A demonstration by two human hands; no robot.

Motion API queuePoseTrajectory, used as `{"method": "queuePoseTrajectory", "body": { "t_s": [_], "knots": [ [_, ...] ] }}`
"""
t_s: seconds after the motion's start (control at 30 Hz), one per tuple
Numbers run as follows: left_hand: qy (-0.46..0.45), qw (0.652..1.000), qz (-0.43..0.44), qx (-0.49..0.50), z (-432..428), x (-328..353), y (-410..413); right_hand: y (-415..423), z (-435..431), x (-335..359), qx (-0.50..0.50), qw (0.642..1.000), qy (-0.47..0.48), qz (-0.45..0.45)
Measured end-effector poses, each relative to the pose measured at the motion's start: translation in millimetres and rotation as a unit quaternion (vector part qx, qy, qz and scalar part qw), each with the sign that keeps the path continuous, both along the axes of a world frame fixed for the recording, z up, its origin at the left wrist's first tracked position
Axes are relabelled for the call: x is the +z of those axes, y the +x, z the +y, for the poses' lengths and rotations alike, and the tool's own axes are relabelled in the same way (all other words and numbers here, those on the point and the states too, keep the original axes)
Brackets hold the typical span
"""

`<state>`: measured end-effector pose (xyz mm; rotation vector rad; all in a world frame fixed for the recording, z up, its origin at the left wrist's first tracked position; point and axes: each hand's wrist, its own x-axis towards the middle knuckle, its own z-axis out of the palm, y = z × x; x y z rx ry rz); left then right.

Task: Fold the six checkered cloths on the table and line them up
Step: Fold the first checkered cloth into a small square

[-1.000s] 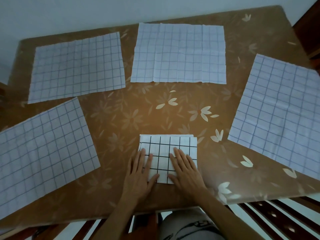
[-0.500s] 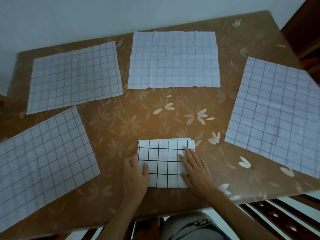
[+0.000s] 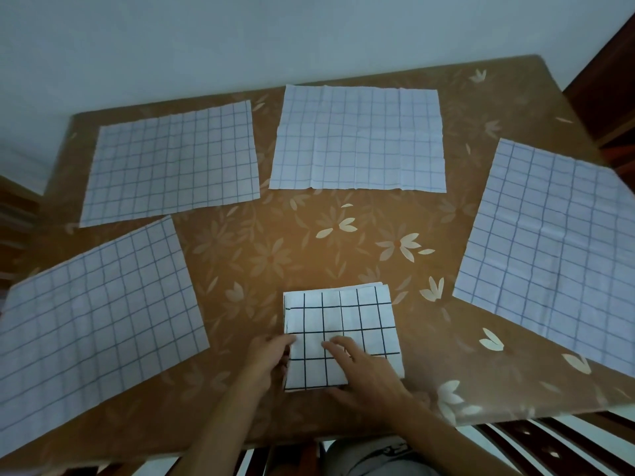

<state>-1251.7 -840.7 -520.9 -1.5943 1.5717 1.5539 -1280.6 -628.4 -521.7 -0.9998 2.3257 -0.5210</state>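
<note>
Just a brown table with a pale flower print. Spread flat on it, none touching: far-left cloth, far-middle cloth, near-left cloth, right cloth. Front middle: folded cloth, bolder black grid.

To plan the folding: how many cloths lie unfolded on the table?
4: far left cloth, far middle cloth, near left cloth, right cloth. More may lie outside the view.

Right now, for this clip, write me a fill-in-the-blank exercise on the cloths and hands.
The number of unfolded cloths lying on the table is ____.
The left hand touches the folded cloth at its ____ edge.
The right hand rests on ____ of that cloth.
Missing words: four; left; top.
</note>
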Motion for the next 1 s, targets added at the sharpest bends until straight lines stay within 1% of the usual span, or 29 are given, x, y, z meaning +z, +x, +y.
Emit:
{"method": "queuePoseTrajectory", "body": {
  "t_s": [0.07, 0.13, 0.23, 0.3, 0.37, 0.43, 0.47, 0.5, 0.53, 0.57, 0.6, 0.63, 0.67, 0.7, 0.77, 0.83, 0.9, 0.97, 1.0],
  "knots": [
    [0.075, 0.994, 0.012, 0.079, -2, 8, 3, 4, -7, -1, -0.001, 1.000, -0.004, 0.028],
    [0.145, 0.980, 0.042, 0.127, 0, 16, 10, 6, -10, -3, -0.021, 0.998, -0.024, 0.059],
    [0.222, 0.953, 0.069, 0.193, 7, 23, 23, 3, -10, -3, -0.056, 0.992, -0.039, 0.104],
    [0.258, 0.941, 0.086, 0.202, 14, 28, 32, -2, -6, -3, -0.065, 0.989, -0.060, 0.116],
    [0.264, 0.948, 0.098, 0.150, 19, 32, 40, -8, 1, -5, -0.083, 0.987, -0.088, 0.109],
    [0.241, 0.961, 0.116, 0.064, 21, 32, 47, -12, 11, -10, -0.109, 0.983, -0.111, 0.096],
    [0.214, 0.969, 0.124, 0.024, 21, 32, 50, -13, 17, -12, -0.122, 0.981, -0.121, 0.085],
    [0.165, 0.977, 0.131, -0.020, 21, 29, 53, -14, 23, -13, -0.135, 0.980, -0.133, 0.068],
    [0.093, 0.984, 0.137, -0.060, 18, 26, 55, -14, 29, -14, -0.146, 0.977, -0.149, 0.049],
    [0.015, 0.983, 0.156, -0.094, 16, 24, 56, -15, 35, -16, -0.154, 0.974, -0.164, 0.029],
    [-0.044, 0.974, 0.187, -0.119, 15, 24, 55, -14, 40, -18, -0.157, 0.972, -0.177, 0.011],
    [-0.079, 0.961, 0.225, -0.140, 14, 24, 54, -14, 44, -19, -0.156, 0.970, -0.187, -0.003],
    [-0.098, 0.952, 0.246, -0.153, 14, 24, 53, -13, 48, -22, -0.155, 0.968, -0.196, -0.011],
    [-0.116, 0.948, 0.243, -0.171, 14, 22, 52, -13, 51, -25, -0.155, 0.968, -0.199, -0.020],
    [-0.158, 0.938, 0.209, -0.226, 11, 18, 48, -12, 55, -27, -0.161, 0.967, -0.197, -0.035],
    [-0.135, 0.921, 0.225, -0.289, 7, 8, 45, -11, 59, -28, -0.187, 0.961, -0.197, -0.040],
    [-0.124, 0.905, 0.217, -0.343, 6, 6, 42, -12, 64, -29, -0.223, 0.956, -0.183, -0.051],
    [-0.134, 0.902, 0.221, -0.345, 6, 0, 41, -14, 69, -30, -0.241, 0.955, -0.163, -0.063],
    [-0.132, 0.909, 0.222, -0.328, 7, 0, 40, -15, 70, -30, -0.249, 0.953, -0.154, -0.073]
  ]
}}
